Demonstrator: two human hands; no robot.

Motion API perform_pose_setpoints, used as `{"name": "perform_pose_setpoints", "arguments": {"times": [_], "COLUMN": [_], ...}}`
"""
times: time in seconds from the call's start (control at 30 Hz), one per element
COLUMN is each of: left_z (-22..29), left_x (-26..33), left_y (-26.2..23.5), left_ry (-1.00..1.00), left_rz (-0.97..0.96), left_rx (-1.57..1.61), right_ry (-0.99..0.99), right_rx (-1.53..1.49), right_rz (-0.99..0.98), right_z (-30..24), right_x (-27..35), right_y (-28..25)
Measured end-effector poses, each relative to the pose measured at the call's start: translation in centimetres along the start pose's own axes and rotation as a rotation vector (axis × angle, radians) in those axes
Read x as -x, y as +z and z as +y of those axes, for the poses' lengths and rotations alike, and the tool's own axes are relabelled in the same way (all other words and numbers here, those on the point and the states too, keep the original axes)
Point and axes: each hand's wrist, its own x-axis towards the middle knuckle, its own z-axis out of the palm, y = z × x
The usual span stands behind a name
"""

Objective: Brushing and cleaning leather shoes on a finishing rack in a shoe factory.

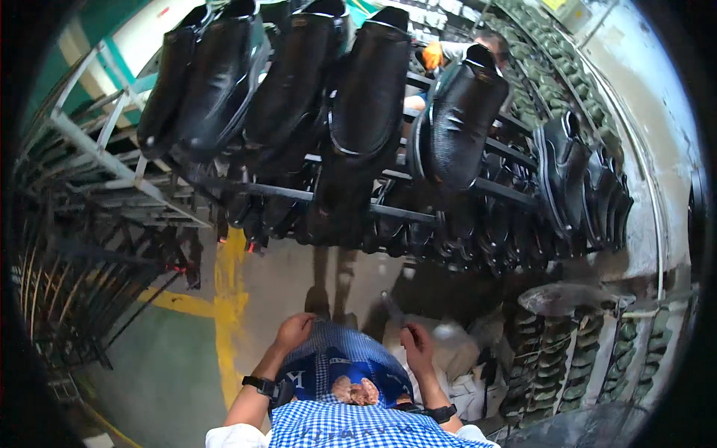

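Note:
My left hand (296, 328) is in front of the blue checked apron (351, 422), its fingers curled together with nothing visible in them. On the other side of the apron, my right hand (418, 345) has loosely bent fingers with a small gap between them, and no object shows there. Neither hand touches the shoes. Ahead of me, a row of black leather shoes sits on a dark metal rack; the nearest include a middle shoe (370, 86) and a shoe farther right (459, 123). The lower part of the rack is partly hidden in shadow.
More black shoes (564, 172) fill the rack's right side. A person with an orange glove (432, 55) is behind it. Metal frames (97, 149) stand at left, and racks of greenish pieces (579, 366) at right. Whitish sacks (455, 358) lie near my right hand. A yellow line (230, 306) crosses the floor.

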Motion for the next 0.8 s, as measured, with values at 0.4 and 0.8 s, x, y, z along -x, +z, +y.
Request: {"name": "perform_pose_setpoints", "arguments": {"times": [0.4,0.8], "left_z": [-2.2,-4.9], "left_x": [6.9,11.2], "left_y": [7.0,7.3], "left_ry": [-0.133,-0.128], "left_rz": [0.019,0.029], "left_rx": [0.012,0.045], "right_ry": [-0.038,-0.014], "right_rx": [0.086,0.14], "right_rz": [-0.163,-0.224], "right_z": [0.8,-0.4], "right_x": [0.9,2.9], "right_y": [-1.9,3.8]}}
